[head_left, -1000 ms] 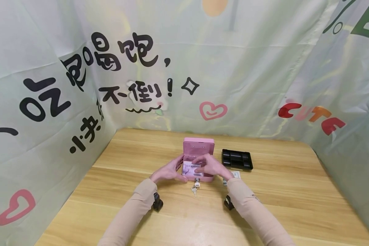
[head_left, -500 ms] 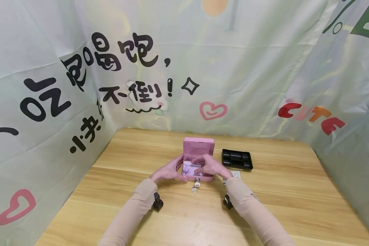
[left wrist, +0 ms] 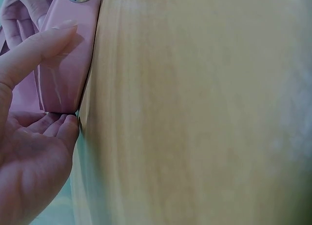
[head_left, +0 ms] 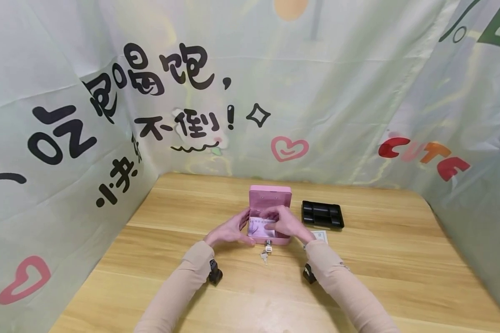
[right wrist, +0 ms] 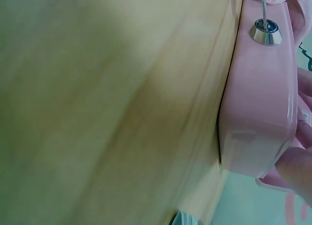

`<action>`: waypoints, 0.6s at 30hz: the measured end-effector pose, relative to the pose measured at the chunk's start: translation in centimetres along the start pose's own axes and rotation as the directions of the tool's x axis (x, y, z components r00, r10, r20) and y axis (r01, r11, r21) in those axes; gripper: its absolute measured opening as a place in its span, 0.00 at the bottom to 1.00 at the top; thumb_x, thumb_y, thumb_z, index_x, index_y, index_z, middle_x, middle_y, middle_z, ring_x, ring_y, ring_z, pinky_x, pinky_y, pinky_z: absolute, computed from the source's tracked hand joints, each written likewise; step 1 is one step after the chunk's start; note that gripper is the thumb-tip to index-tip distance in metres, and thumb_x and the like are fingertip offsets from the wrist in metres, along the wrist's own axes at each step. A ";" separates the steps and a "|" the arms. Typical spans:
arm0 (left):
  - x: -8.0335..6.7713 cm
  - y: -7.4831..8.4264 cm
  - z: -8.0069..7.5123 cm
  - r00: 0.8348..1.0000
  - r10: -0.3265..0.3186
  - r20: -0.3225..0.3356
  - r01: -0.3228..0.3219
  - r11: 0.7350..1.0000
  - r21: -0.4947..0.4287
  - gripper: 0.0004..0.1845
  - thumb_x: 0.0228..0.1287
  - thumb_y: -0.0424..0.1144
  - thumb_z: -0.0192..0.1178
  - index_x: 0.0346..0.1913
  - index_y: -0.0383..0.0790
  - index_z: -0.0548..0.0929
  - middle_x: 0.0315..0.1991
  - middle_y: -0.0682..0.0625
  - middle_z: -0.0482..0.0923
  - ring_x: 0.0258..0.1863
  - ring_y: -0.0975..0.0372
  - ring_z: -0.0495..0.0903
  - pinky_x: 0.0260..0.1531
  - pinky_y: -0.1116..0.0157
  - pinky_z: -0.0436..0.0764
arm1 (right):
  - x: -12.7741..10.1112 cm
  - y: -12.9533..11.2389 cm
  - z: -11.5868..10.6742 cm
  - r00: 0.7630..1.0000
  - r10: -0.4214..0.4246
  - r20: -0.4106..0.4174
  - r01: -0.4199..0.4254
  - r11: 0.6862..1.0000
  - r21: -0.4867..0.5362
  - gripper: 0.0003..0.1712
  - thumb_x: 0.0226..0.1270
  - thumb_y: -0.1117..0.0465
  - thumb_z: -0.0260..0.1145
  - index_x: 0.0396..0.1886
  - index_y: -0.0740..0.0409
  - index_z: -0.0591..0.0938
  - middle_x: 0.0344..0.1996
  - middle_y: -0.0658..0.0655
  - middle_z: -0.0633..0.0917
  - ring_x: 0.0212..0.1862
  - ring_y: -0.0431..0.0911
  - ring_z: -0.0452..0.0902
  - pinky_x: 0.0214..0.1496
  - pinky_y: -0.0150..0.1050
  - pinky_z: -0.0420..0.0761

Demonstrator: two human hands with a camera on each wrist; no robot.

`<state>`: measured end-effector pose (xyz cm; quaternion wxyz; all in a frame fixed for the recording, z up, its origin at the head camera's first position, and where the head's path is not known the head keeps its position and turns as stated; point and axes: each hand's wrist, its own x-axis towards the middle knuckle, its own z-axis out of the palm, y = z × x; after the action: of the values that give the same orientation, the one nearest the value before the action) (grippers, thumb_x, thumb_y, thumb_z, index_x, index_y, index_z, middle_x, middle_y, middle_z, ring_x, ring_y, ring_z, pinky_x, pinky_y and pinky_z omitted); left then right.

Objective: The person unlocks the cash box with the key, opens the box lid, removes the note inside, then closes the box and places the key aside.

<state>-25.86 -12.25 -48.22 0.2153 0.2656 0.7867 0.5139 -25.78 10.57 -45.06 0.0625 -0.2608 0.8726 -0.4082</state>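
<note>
Hands at the open pink box: your left hand steadies its side with relaxed fingers, your right hand presses the banknote inside with flat fingers.

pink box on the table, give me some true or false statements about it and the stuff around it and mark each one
1. The pink box has its lid raised. True.
2. The black tray sits inside the pink box. False: it lies on the table, to the right of the box and apart from it.
3. A key is in the lock on the box's front wall. True; more keys hang from it onto the table.
4. The left hand rests flat on the table, away from the box. False: its thumb and fingers touch the box's left corner.
5. The right hand reaches into the open box, over the paper inside. True.
</note>
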 end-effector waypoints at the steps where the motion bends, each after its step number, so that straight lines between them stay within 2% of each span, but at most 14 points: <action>1: 0.1 0.0 0.0 1.000 -0.001 0.001 0.001 1.000 0.000 0.63 0.50 0.27 0.73 0.80 0.33 0.37 0.82 0.35 0.40 0.81 0.44 0.46 0.83 0.49 0.47 | 0.0 0.0 -0.1 1.000 -0.007 -0.008 0.007 1.000 -0.003 0.18 0.55 0.72 0.73 0.48 0.65 0.86 0.42 0.63 0.89 0.41 0.48 0.83 0.47 0.38 0.86; 9: 0.2 0.1 0.1 1.000 -0.018 -0.001 0.018 1.000 0.013 0.64 0.50 0.28 0.74 0.81 0.34 0.37 0.82 0.36 0.39 0.82 0.44 0.46 0.83 0.48 0.47 | -0.1 0.3 0.0 1.000 -0.001 -0.012 0.001 1.000 -0.003 0.16 0.56 0.70 0.73 0.46 0.62 0.88 0.38 0.59 0.89 0.35 0.41 0.78 0.39 0.30 0.79; 13: 0.2 -0.1 0.1 1.000 -0.010 -0.002 0.010 1.000 0.010 0.64 0.50 0.28 0.74 0.81 0.34 0.37 0.82 0.36 0.39 0.82 0.44 0.46 0.83 0.48 0.47 | -0.2 0.4 -0.1 1.000 -0.005 -0.002 0.005 1.000 -0.001 0.14 0.57 0.70 0.72 0.45 0.62 0.88 0.37 0.59 0.89 0.35 0.41 0.79 0.39 0.30 0.81; 18: 0.2 -0.2 0.1 1.000 -0.002 -0.007 0.002 1.000 0.013 0.64 0.50 0.28 0.74 0.81 0.34 0.38 0.82 0.37 0.40 0.82 0.45 0.46 0.83 0.48 0.47 | -0.3 0.5 -0.3 0.999 -0.052 -0.006 0.052 0.999 -0.006 0.13 0.58 0.72 0.71 0.44 0.65 0.88 0.36 0.62 0.90 0.35 0.43 0.81 0.39 0.30 0.83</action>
<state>-25.99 -12.15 -48.42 0.2113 0.2641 0.7911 0.5096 -25.77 11.19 -45.29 0.0484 -0.2826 0.8670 -0.4077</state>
